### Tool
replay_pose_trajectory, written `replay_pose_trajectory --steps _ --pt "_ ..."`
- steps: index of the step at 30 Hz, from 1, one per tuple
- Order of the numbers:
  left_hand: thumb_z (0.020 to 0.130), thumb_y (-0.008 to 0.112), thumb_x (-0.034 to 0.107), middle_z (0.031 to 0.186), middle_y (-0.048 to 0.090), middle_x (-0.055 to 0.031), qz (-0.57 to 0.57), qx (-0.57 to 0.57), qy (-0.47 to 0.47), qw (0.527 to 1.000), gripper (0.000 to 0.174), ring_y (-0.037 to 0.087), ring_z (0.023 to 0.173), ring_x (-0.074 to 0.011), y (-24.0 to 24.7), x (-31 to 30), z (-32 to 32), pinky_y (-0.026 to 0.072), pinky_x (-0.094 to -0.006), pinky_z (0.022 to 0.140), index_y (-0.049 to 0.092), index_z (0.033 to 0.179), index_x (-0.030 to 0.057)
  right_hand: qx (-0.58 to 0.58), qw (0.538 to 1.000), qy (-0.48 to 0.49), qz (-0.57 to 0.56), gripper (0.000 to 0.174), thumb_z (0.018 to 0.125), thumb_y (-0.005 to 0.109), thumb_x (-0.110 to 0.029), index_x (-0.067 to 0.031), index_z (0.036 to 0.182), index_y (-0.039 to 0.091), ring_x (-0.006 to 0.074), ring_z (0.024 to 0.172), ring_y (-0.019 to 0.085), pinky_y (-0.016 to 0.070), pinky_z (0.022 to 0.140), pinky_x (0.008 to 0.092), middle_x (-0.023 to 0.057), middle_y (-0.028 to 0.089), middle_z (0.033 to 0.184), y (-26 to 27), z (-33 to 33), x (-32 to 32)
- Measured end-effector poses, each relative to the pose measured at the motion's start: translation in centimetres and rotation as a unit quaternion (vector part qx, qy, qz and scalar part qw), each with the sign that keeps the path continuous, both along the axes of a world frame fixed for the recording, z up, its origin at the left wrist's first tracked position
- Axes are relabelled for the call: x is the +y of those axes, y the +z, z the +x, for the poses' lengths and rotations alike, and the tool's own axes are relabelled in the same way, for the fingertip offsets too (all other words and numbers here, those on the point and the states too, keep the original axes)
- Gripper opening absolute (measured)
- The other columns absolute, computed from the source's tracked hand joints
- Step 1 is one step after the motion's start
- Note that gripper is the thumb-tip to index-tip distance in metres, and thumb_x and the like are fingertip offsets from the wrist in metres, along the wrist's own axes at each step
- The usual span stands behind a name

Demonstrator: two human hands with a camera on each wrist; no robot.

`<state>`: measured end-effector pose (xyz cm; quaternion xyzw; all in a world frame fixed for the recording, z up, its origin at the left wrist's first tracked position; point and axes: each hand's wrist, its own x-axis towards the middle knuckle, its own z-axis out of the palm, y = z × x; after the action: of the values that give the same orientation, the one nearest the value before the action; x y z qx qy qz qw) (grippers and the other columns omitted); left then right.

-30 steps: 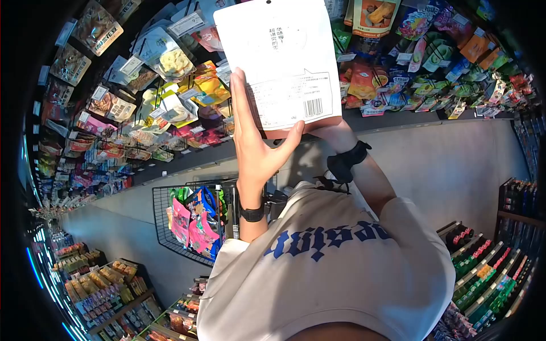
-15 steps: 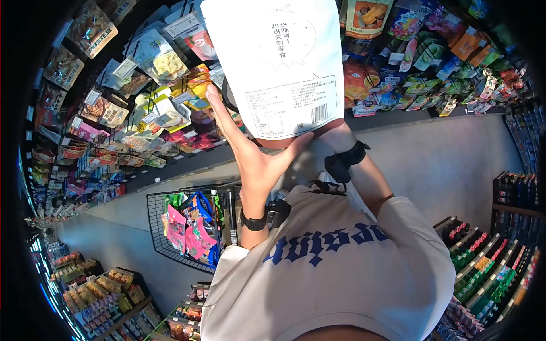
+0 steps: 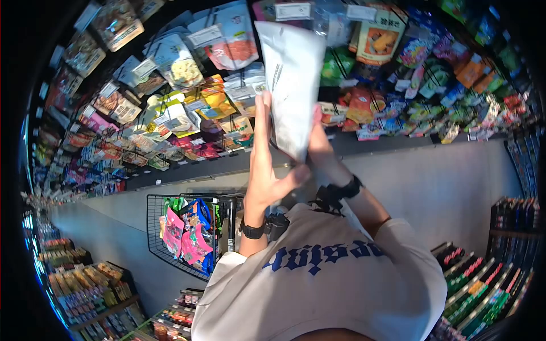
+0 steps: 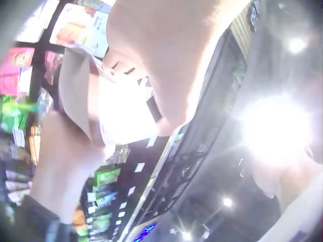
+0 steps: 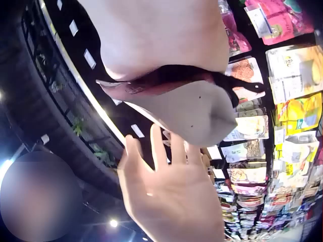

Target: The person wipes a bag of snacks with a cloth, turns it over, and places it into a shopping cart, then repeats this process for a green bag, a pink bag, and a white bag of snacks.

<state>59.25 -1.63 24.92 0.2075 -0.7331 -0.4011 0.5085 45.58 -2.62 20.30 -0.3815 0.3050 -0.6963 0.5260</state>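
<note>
A white snack pouch (image 3: 291, 79) stands upright between the two hands, turned partly edge-on to the head view. From its right side my right hand (image 3: 322, 146) grips it; the right wrist view has that hand (image 5: 161, 40) over the pouch (image 5: 176, 111), its fingertips hidden. At the pouch's left side is my left hand (image 3: 263, 165), fingers straight up along it and thumb apart. The right wrist view shows the left palm (image 5: 174, 194) facing the pouch with fingers extended. Glare whitens much of the pouch in the left wrist view.
Hanging snack packs (image 3: 170, 62) with price tags fill the display ahead. Lower left stands a black wire cart (image 3: 152, 227) holding colourful bags (image 3: 190, 233). Bottle shelves (image 3: 472, 284) are at the lower right, packaged-goods shelves (image 3: 91, 284) at the lower left.
The pouch has turned from its printed back facing the head view to a narrow, edge-on angle. The right hand now shows beside it, and the left hand stays at its left side.
</note>
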Motion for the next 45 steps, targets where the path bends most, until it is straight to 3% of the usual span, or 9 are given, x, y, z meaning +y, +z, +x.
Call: replay_pose_trajectory --steps 3,7,11,14,17,25,27,39,45 --pt "0.067 0.084 0.027 0.155 0.027 -0.0251 0.032 -0.039 0.059 0.997 0.125 0.034 0.141 -0.0342 1.1 0.2 0.1 0.0300 -0.0407 0.114 0.000 0.155 0.0007 0.242 0.954 -0.072 -0.159 0.070 0.095 0.051 -0.020 0.0037 0.151 0.016 0.0316 0.141 0.030 0.0235 0.116 0.0413 0.0218 0.030 0.151 -1.6 2.2 0.8" --pt "0.103 0.050 0.035 0.136 0.047 -0.0160 0.118 0.005 0.143 0.983 0.063 0.050 0.122 -0.0219 -1.3 -0.6 1.3 0.0428 -0.0333 0.101 0.026 0.149 -0.0018 0.524 0.807 -0.115 -0.245 0.079 0.078 0.064 -0.016 0.0037 0.147 0.030 0.0380 0.145 0.024 0.0203 0.117 0.0487 0.0247 0.026 0.155 -0.1 1.5 2.7" --pt "0.105 0.036 0.045 0.127 0.056 -0.0111 0.276 0.087 0.077 0.954 0.055 0.054 0.117 -0.0187 -1.9 -0.9 2.1 0.0447 -0.0321 0.099 0.046 0.134 -0.0011 0.616 0.735 -0.042 -0.280 0.081 0.071 0.068 -0.016 -0.0011 0.145 0.039 0.0365 0.146 0.025 0.0197 0.118 0.0509 0.0198 0.032 0.155 4.5 0.4 2.2" --pt "0.105 0.031 0.048 0.119 0.057 -0.0055 0.150 0.040 0.124 0.980 0.064 0.050 0.078 -0.0020 -4.3 -1.0 1.5 0.0436 -0.0193 0.065 0.030 0.149 0.0014 0.555 0.790 -0.110 -0.237 0.074 0.078 0.064 -0.017 -0.0032 0.146 0.040 0.0354 0.145 0.027 0.0210 0.118 0.0488 0.0189 0.032 0.155 4.7 -0.1 0.4" --pt "0.100 0.043 0.051 0.141 0.045 -0.0150 0.182 0.049 0.104 0.977 0.081 0.051 0.116 -0.0181 -4.4 -0.8 0.8 0.0432 -0.0304 0.097 0.009 0.155 0.0012 0.499 0.826 -0.147 -0.217 0.064 0.086 0.058 -0.021 -0.0024 0.144 0.042 0.0359 0.144 0.029 0.0218 0.118 0.0457 0.0195 0.034 0.153 4.5 -0.6 -0.5" --pt "0.096 0.055 0.045 0.149 0.036 -0.0142 0.122 0.030 0.054 0.991 0.087 0.046 0.128 -0.0205 -6.1 -1.2 1.6 0.0447 -0.0326 0.101 0.002 0.157 0.0115 0.499 0.831 -0.013 -0.244 0.061 0.089 0.055 -0.022 -0.0025 0.145 0.041 0.0357 0.142 0.032 0.0230 0.117 0.0452 0.0186 0.038 0.152 5.4 -0.2 1.2" --pt "0.093 0.063 0.044 0.160 0.019 -0.0181 0.182 0.063 -0.007 0.981 0.096 0.022 0.146 -0.0245 -4.9 -0.9 0.9 0.0198 -0.0359 0.118 0.005 0.155 0.0007 0.482 0.840 -0.076 -0.238 0.059 0.091 0.053 -0.023 -0.0013 0.144 0.041 0.0370 0.142 0.031 0.0231 0.117 0.0443 0.0195 0.036 0.153 4.8 -0.6 0.3" --pt "0.087 0.074 0.031 0.153 0.033 -0.0171 0.200 0.022 -0.031 0.979 0.097 0.036 0.137 -0.0226 -4.4 0.2 1.0 0.0277 -0.0360 0.115 0.011 0.155 0.0003 0.534 0.806 -0.140 -0.214 0.058 0.092 0.055 -0.022 0.0019 0.143 0.042 0.0375 0.140 0.035 0.0261 0.116 0.0420 0.0199 0.039 0.150 5.3 -1.9 -0.4" --pt "0.084 0.069 -0.003 0.137 0.048 -0.0151 0.200 0.075 0.027 0.977 0.087 0.051 0.122 -0.0207 -3.3 0.4 0.6 0.0441 -0.0336 0.103 0.017 0.153 0.0018 0.493 0.856 -0.132 -0.084 0.049 0.096 0.049 -0.019 0.0000 0.141 0.044 0.0373 0.133 0.042 0.0306 0.113 0.0411 0.0210 0.047 0.143 1.1 -4.8 -2.0"
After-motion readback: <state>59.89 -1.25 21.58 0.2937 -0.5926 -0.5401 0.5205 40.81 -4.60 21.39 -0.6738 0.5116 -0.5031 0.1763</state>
